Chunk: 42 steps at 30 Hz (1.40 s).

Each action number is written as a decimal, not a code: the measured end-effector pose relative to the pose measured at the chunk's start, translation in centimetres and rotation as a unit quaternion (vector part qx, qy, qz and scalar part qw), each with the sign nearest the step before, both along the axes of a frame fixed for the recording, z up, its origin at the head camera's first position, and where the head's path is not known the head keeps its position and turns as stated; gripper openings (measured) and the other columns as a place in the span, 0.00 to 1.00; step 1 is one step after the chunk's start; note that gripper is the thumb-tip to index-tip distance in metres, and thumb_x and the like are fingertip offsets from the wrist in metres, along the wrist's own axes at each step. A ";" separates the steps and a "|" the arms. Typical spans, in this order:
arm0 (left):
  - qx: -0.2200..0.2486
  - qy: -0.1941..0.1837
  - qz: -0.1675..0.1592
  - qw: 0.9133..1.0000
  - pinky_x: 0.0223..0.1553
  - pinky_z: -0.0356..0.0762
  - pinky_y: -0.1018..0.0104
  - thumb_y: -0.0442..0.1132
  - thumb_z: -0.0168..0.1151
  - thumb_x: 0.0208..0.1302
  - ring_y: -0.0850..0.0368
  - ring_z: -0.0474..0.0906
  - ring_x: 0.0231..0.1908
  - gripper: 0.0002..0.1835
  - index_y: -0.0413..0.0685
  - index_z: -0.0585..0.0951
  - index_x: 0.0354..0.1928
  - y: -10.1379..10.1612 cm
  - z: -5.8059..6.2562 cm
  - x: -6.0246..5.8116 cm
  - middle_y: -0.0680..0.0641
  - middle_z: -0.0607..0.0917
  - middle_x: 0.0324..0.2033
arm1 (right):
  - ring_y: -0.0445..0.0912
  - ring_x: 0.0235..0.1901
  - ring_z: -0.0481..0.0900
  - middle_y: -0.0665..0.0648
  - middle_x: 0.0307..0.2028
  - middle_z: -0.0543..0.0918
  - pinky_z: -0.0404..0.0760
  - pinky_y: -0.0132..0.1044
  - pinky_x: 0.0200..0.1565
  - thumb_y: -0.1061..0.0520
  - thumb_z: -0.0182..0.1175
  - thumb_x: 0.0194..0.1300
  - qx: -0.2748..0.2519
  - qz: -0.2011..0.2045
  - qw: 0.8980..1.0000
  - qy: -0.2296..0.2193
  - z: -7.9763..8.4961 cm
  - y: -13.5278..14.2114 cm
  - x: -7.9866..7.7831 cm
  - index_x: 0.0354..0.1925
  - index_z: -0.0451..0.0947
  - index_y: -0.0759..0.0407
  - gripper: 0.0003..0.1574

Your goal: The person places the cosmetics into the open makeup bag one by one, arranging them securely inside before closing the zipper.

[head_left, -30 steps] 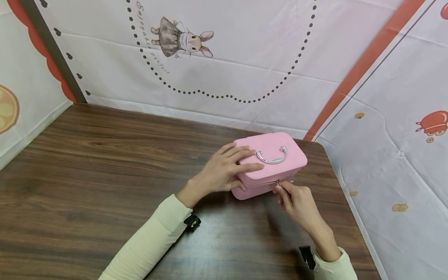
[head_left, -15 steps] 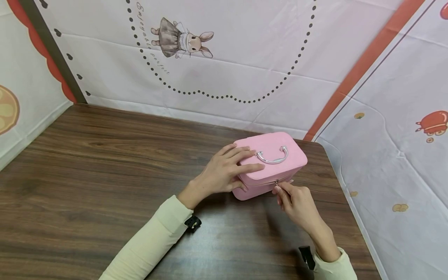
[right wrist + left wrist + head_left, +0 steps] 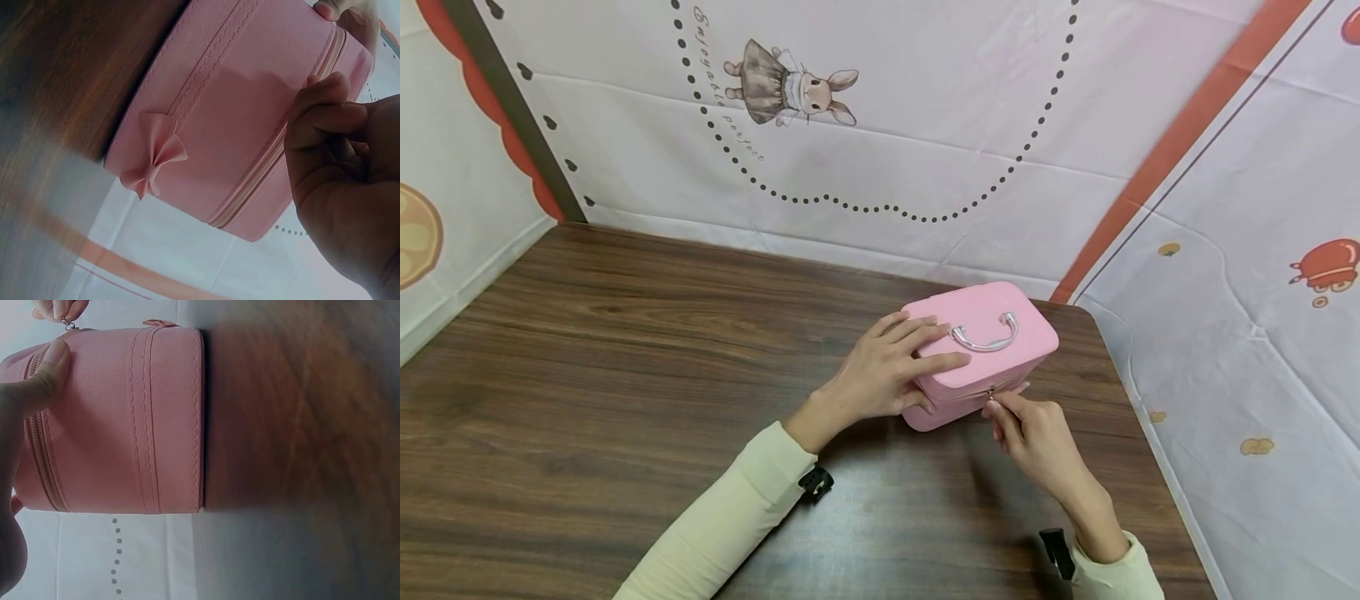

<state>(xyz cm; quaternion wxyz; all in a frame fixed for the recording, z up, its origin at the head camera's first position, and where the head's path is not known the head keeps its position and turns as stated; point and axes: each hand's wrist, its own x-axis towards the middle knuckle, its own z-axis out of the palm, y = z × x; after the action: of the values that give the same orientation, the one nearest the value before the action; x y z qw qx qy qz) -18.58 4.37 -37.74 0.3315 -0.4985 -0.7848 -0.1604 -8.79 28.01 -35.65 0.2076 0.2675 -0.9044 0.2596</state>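
Note:
A pink cosmetic case (image 3: 977, 304) with a silver handle (image 3: 992, 344) on its lid stands upright on the table. My left hand (image 3: 883, 367) grips the lid's left end, fingers spread on top. Its thumb (image 3: 55, 353) presses the side, just by the zipper (image 3: 39, 440) below the lid. At the front of the case, my right hand (image 3: 1037, 433) pinches the small metal zipper pull (image 3: 69, 325) between thumb and forefinger. In the right wrist view, the curled fingers hide the pull. A pink bow (image 3: 153, 159) decorates the lower front of the case.
Dark wood-grain table (image 3: 625, 375) stretches left and in front of the case. A printed white cloth (image 3: 887, 108) hangs right behind the case, and another cloth (image 3: 1240, 358) borders the table's right side.
My right hand has drawn the zipper pull very slightly left along the front. My left hand has shifted a touch to the right, with the near left corner of the case moving along with it.

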 end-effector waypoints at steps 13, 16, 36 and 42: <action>0.008 0.007 0.006 1.000 0.65 0.55 0.52 0.56 0.75 0.40 0.53 0.65 0.63 0.40 0.70 0.74 0.61 0.3 0.0 0.2 0.49 0.74 0.60 | 0.26 0.14 0.65 0.37 0.15 0.69 0.66 0.22 0.17 0.72 0.60 0.60 0.000 0.008 1.000 -0.004 0.0 -0.1 0.1 0.24 0.72 0.50 0.19; 0.011 0.010 0.008 1.000 0.65 0.55 0.51 0.56 0.75 0.40 0.52 0.65 0.63 0.40 0.70 0.74 0.61 0.4 0.0 0.2 0.49 0.75 0.60 | 0.26 0.14 0.65 0.38 0.15 0.69 0.66 0.22 0.17 0.72 0.60 0.60 0.001 0.009 1.000 -0.004 0.0 -0.1 0.1 0.24 0.72 0.50 0.19; 0.018 0.022 0.031 0.999 0.62 0.58 0.51 0.58 0.74 0.39 0.50 0.67 0.61 0.39 0.71 0.74 0.61 1.1 -0.3 0.6 0.48 0.75 0.59 | 0.27 0.13 0.64 0.37 0.15 0.68 0.66 0.22 0.16 0.70 0.59 0.62 -0.003 0.018 1.000 -0.017 0.0 -0.4 0.2 0.23 0.70 0.48 0.20; 0.021 0.025 0.034 0.999 0.61 0.59 0.52 0.58 0.73 0.39 0.50 0.67 0.61 0.39 0.71 0.73 0.61 1.1 -0.3 0.7 0.48 0.75 0.59 | 0.27 0.13 0.64 0.37 0.15 0.68 0.66 0.22 0.16 0.71 0.59 0.62 -0.005 0.022 1.000 -0.019 0.1 -0.5 0.2 0.23 0.70 0.48 0.20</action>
<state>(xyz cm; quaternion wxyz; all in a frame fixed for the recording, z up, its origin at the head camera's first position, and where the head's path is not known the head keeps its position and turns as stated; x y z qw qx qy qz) -17.93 5.51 -38.05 0.3670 -0.4679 -0.7893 -0.1530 -8.57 27.52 -35.54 0.1857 0.2810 -0.9008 0.2742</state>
